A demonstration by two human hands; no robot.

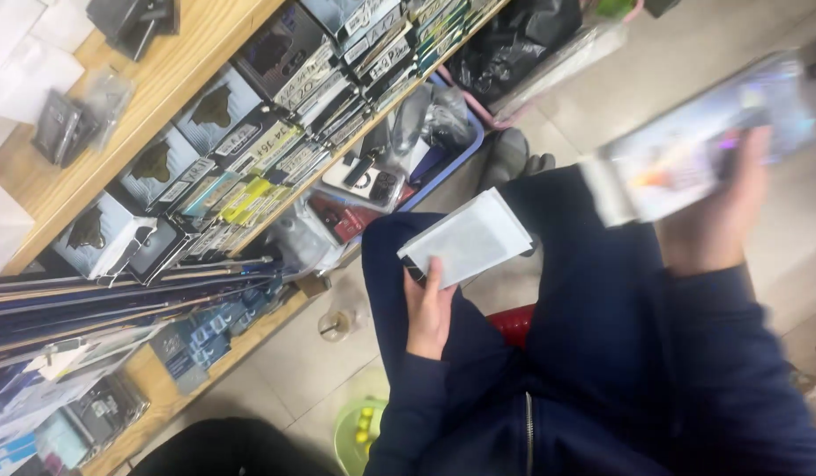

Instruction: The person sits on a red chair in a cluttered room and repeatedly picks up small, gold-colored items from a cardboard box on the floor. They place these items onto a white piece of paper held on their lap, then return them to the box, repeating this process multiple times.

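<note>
A long wooden shelf (174, 66) runs slantwise across the left side, its front edge packed with upright rows of small boxed goods (249, 150) in grey, black and pale blue; loose clear plastic packets (77, 119) lie on its top board. Beneath it, a lower wooden board (174, 397) carries more flat packs, and beyond the shelf's far end sits a blue plastic bin (456, 154) stuffed with wrapped items. The floor (320, 379) is pale tile, and a red plastic stool (514, 324) shows between dark blue trouser legs.

Over the lap, the left hand (428, 313) is closed around the lower edge of a flat white rectangular packet (468, 240), thumb pressed on its face; the packet looks matte with a dark strip along one end. To the right, near the picture's upper edge, the right hand (716, 220) grips a glossy clear-wrapped flat package (703, 141), fingers curled over it; blur makes its print uncertain, perhaps purplish.
</note>
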